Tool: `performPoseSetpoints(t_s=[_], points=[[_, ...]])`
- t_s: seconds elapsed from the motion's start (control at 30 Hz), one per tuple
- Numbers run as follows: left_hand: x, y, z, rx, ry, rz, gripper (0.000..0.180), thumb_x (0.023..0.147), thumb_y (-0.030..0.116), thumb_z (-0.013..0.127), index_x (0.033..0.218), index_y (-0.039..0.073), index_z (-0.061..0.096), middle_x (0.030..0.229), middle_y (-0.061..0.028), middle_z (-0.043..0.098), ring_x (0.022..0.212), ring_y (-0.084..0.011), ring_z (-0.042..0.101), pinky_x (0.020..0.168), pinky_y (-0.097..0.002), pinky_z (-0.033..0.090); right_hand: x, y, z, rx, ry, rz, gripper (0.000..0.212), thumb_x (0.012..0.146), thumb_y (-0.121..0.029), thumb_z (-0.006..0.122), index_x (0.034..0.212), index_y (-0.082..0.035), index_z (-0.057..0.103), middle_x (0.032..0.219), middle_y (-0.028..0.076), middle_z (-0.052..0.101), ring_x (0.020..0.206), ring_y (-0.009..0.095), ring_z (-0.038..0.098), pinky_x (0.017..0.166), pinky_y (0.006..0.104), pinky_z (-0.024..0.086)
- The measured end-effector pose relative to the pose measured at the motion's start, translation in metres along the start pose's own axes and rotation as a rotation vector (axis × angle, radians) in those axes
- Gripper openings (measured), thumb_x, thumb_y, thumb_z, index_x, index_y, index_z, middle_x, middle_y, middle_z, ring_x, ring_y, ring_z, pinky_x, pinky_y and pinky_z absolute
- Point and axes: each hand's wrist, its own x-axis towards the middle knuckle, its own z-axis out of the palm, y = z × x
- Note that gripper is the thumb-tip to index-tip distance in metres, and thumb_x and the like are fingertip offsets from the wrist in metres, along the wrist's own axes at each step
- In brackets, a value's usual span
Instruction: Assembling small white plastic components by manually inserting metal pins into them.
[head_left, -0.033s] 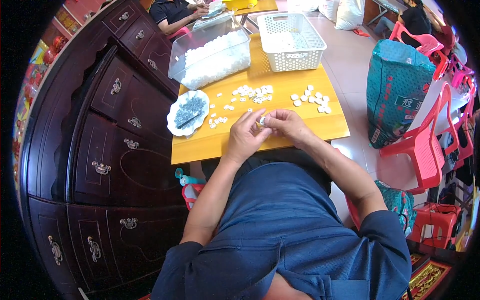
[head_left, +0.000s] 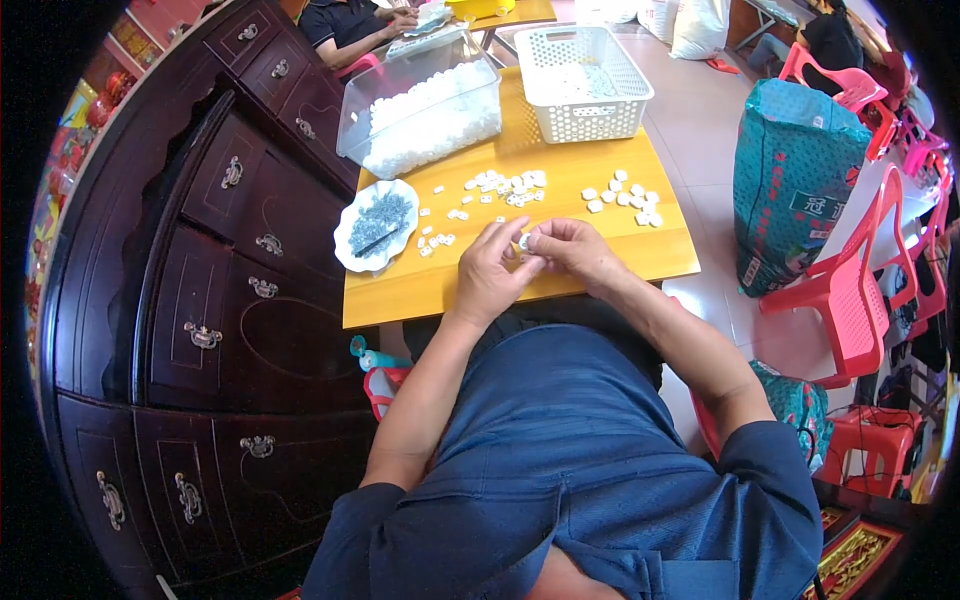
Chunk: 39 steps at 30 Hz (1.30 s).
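Near the table's front edge my left hand (head_left: pixel 488 275) and my right hand (head_left: pixel 578 252) meet, fingers closed on a small white plastic piece (head_left: pixel 524 241). Its underside and part of its edge are hidden by the fingertips. Just beyond the hands lie several small white pieces (head_left: pixel 487 181), some with dark holes. Smaller white pieces (head_left: pixel 436 241) are scattered to the left, and rounded white pieces (head_left: pixel 637 190) form a group on the right. At the left edge stands a white scalloped plate (head_left: pixel 346 238) of small grey-blue parts (head_left: pixel 387 214), with a thin dark stick (head_left: pixel 374 245) lying on them.
On the yellow table's (head_left: pixel 660 235) far side stand a clear bin (head_left: pixel 352 135) of white pieces and a white perforated basket (head_left: pixel 592 121). A dark wooden cabinet (head_left: pixel 300 340) borders the left. Rightward are a teal sack (head_left: pixel 790 190) and pink chairs (head_left: pixel 845 300). Another person (head_left: pixel 345 25) works beyond.
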Motion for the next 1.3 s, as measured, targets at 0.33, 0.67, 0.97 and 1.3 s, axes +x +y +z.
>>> performPoseSetpoints(t_s=[0.33, 0.67, 0.97, 1.3], points=[[-0.004, -0.007, 0.005, 0.246, 0.116, 0.14, 0.028, 0.078, 0.013, 0.076, 0.105, 0.005, 0.071, 0.097, -0.0132, 0.07, 0.091, -0.0332, 0.068, 0.08, -0.0398, 0.056, 0.002, 0.009, 0.001, 0.102, 0.014, 0.025, 0.016, 0.097, -0.026, 0.068, 0.093, -0.011, 0.068, 0.082, -0.004, 0.065, 0.071, 0.005, 0.056, 0.067, 0.0204, 0.046], [-0.004, -0.008, 0.004, 0.171, 0.09, 0.137, 0.027, 0.079, 0.012, 0.076, 0.104, 0.003, 0.071, 0.098, -0.0138, 0.07, 0.09, -0.0332, 0.069, 0.081, -0.0393, 0.056, 0.001, 0.004, -0.002, 0.115, -0.032, 0.081, 0.026, 0.097, -0.032, 0.068, 0.082, -0.011, 0.068, 0.073, -0.003, 0.062, 0.067, 0.007, 0.057, 0.064, 0.0211, 0.047], [-0.003, -0.003, 0.003, 0.201, 0.097, 0.145, 0.023, 0.08, 0.01, 0.073, 0.102, 0.004, 0.07, 0.094, -0.0135, 0.069, 0.085, -0.0331, 0.068, 0.074, -0.0396, 0.055, -0.002, 0.001, 0.005, 0.081, 0.041, 0.041, 0.024, 0.093, -0.027, 0.073, 0.077, -0.01, 0.068, 0.07, -0.002, 0.062, 0.064, 0.007, 0.056, 0.06, 0.0216, 0.045], [-0.004, -0.007, 0.004, 0.257, 0.118, 0.21, 0.021, 0.081, 0.008, 0.07, 0.102, 0.006, 0.07, 0.091, -0.0123, 0.069, 0.082, -0.0314, 0.068, 0.07, -0.0395, 0.055, -0.005, 0.0, 0.01, 0.014, 0.084, -0.015, 0.026, 0.094, -0.027, 0.071, 0.078, -0.007, 0.071, 0.071, -0.001, 0.063, 0.064, 0.006, 0.053, 0.06, 0.0218, 0.042]])
